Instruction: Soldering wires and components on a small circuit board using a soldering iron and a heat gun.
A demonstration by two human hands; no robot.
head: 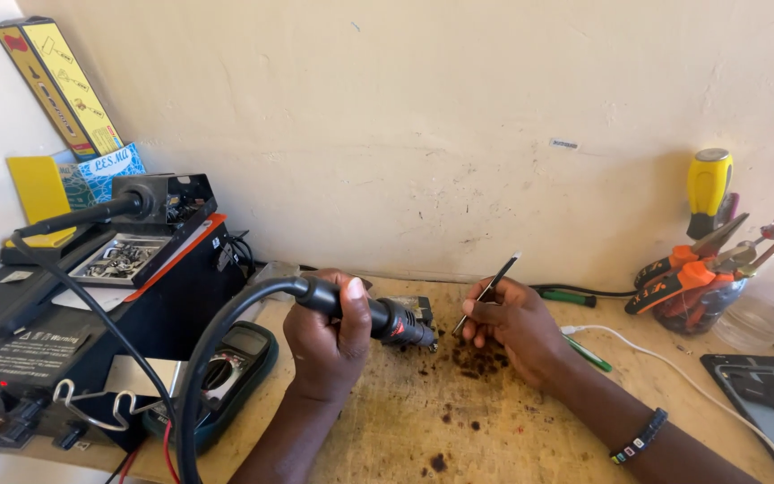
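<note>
In the middle of the frame, the left hand [329,336] is wrapped tight around a black hot air tool [378,315], its tip aimed at a small part [423,314] on the wooden bench [494,430]. The right hand [517,327] pinches thin tweezers [487,293] beside it. The heat could burn those close fingers or scorch the wood.

Scorched wooden bench [494,430], cluttered.
Multimeter [230,372] just left of left-hand fingers [351,300]; white cable [674,367], green pen [589,354] right of right-hand fingers [485,318].
</note>
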